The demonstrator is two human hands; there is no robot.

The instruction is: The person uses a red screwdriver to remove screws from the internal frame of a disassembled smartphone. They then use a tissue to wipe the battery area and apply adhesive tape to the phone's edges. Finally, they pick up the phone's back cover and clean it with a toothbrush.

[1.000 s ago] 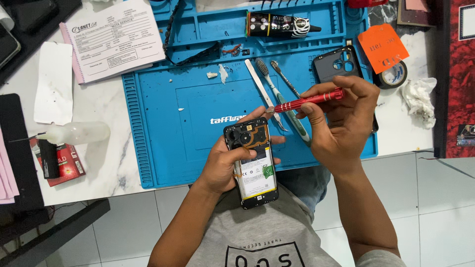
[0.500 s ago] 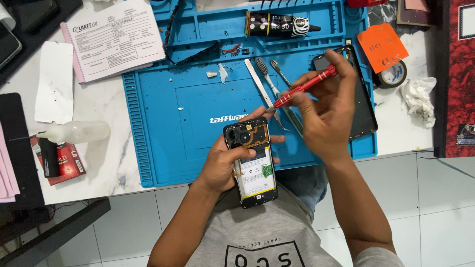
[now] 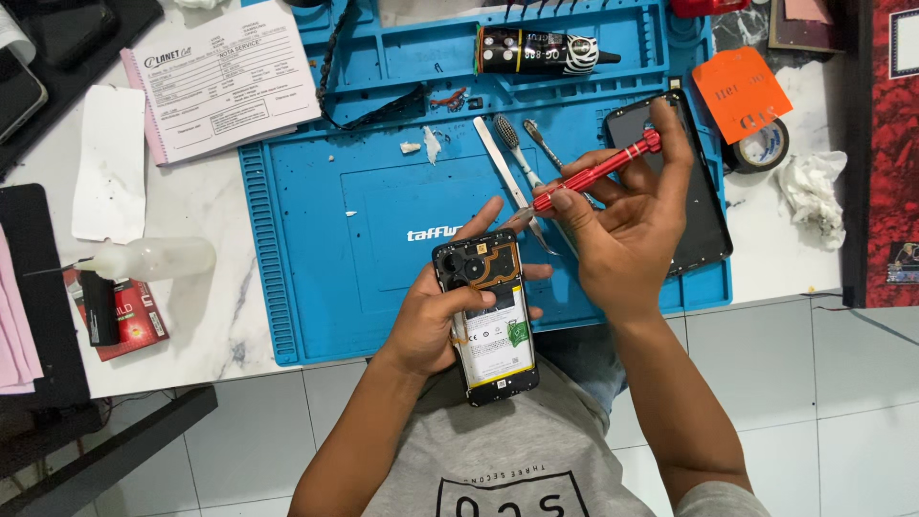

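While seated at blue repair mat (image 3: 316, 287) | L hand (image 3: 436, 321) grips opened smartphone (image 3: 486, 316) over mat's near edge | R hand (image 3: 627, 230) pinches red screwdriver (image 3: 595, 172), tip just above phone's top corner.

The left hand (image 3: 436, 321) covered the left edge and part of the underside of the opened phone (image 3: 486, 316), so how the fingers sat behind it could not be told. The tip of the red screwdriver (image 3: 595, 172) was hidden by the right hand (image 3: 627, 230) — whether it touched the phone was unclear. That hand also masked part of the dark back cover (image 3: 704, 215) and the lower ends of the metal tools (image 3: 507, 163) on the blue mat (image 3: 316, 287). The mat's top edge was cut off by the frame, as was the black panel (image 3: 29, 297) at the left. Small parts inside the phone were too fine to make out — screws included.
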